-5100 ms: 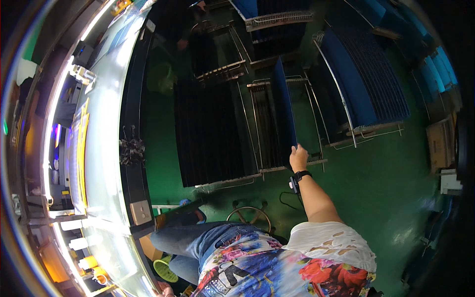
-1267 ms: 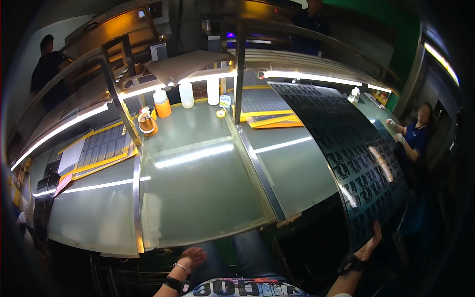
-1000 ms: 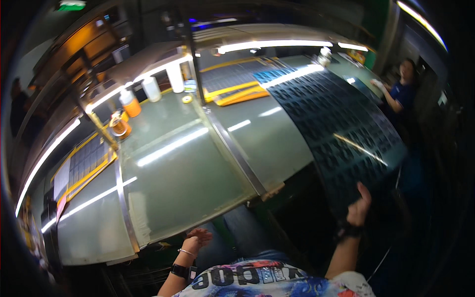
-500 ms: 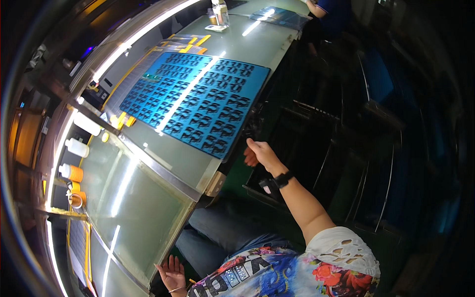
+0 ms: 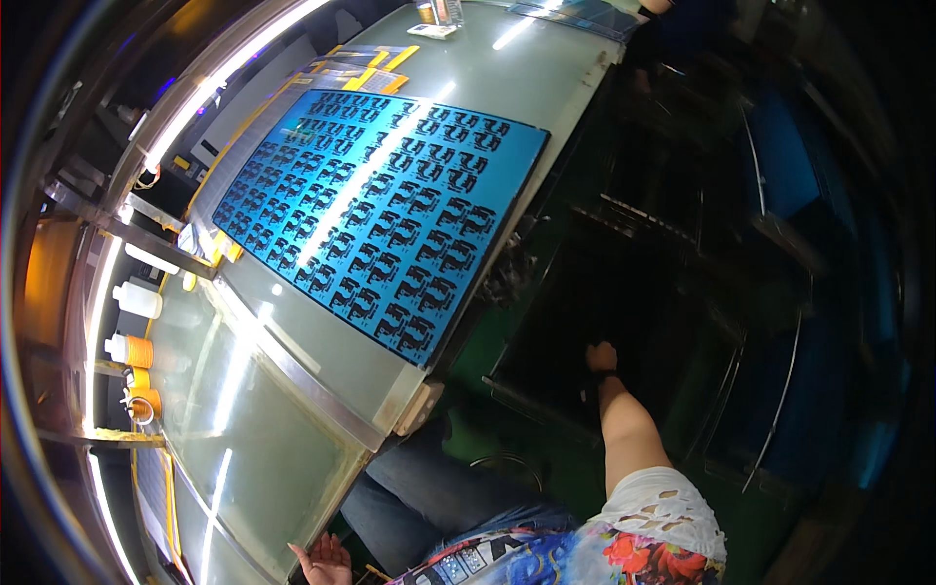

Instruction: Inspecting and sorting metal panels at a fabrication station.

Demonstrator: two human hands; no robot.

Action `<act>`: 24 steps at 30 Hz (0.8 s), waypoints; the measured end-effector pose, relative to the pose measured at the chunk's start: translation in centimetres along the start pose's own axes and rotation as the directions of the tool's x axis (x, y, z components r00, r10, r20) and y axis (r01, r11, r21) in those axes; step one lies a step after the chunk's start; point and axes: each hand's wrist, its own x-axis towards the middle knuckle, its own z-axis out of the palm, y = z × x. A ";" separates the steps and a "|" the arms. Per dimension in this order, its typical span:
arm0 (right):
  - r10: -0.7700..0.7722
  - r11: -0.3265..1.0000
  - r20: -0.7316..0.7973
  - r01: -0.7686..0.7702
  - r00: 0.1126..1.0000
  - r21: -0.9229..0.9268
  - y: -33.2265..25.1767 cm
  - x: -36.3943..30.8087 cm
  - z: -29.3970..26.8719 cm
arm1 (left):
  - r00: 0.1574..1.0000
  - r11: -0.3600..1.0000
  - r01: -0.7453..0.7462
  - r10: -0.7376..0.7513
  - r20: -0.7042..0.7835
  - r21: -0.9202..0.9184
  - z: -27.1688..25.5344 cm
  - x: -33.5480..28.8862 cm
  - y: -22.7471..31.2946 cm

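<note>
A blue sheet [image 5: 370,219] with rows of repeated black patterns lies flat on the pale glass-topped table [image 5: 336,366]. My right hand [image 5: 602,357] is off the table's right side, reaching over a large dark panel [image 5: 546,341] low down. Its fingers look curled; shadow hides what they may hold. At the near edge of the table my left hand [image 5: 325,564] rests palm up, fingers spread, with nothing in it.
White and orange bottles [image 5: 136,300] line the left side, beside bright tube lights. Yellow-edged films [image 5: 366,73] lie beyond the sheet. A metal strip [image 5: 292,361] crosses the table. Dark racks with blue panels [image 5: 780,166] stand at right. Another person's arm shows at top right.
My right hand has moved away from the table edge, rightward and down over the dark panel, its fingers now curled. The view has shifted slightly. My left hand stays open by the table edge.
</note>
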 end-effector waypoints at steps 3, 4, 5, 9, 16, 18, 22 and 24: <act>-0.087 0.990 -0.051 0.080 0.995 -0.120 -1.2 0.4 1.4 | 0.851 0.964 -0.106 0.215 -0.478 0.245 4.4 0.0 -1.2; -0.161 0.957 -0.041 0.146 0.986 -0.251 0.2 1.6 1.4 | 0.843 0.965 -0.135 0.230 -0.485 0.224 5.6 0.3 -1.6; -0.212 0.940 -0.168 0.154 0.963 -0.303 3.9 3.5 1.6 | 0.872 0.970 -0.086 0.184 -0.453 0.228 6.4 1.2 -2.0; 0.124 0.984 -0.298 -0.079 0.947 0.158 1.8 1.1 1.3 | 0.892 0.979 -0.133 0.186 -0.412 0.154 4.2 0.6 -1.7; 0.035 0.989 -0.365 0.021 0.930 0.149 -0.1 -1.9 -5.2 | 0.892 0.987 -0.148 0.162 -0.422 0.067 4.0 0.5 -2.0; 0.008 0.990 -0.414 0.052 0.910 0.134 0.3 -3.1 -7.7 | 0.901 0.991 -0.115 0.134 -0.412 0.070 4.5 0.7 -2.0; 0.018 0.997 -0.534 0.022 0.845 0.068 0.5 -6.9 -12.4 | 0.938 0.984 -0.153 0.174 -0.299 0.092 3.6 0.9 -2.0; 0.018 0.992 -0.534 0.051 0.845 0.114 0.9 -9.7 -15.1 | 0.950 0.978 -0.183 0.203 -0.239 0.104 2.6 1.2 -2.0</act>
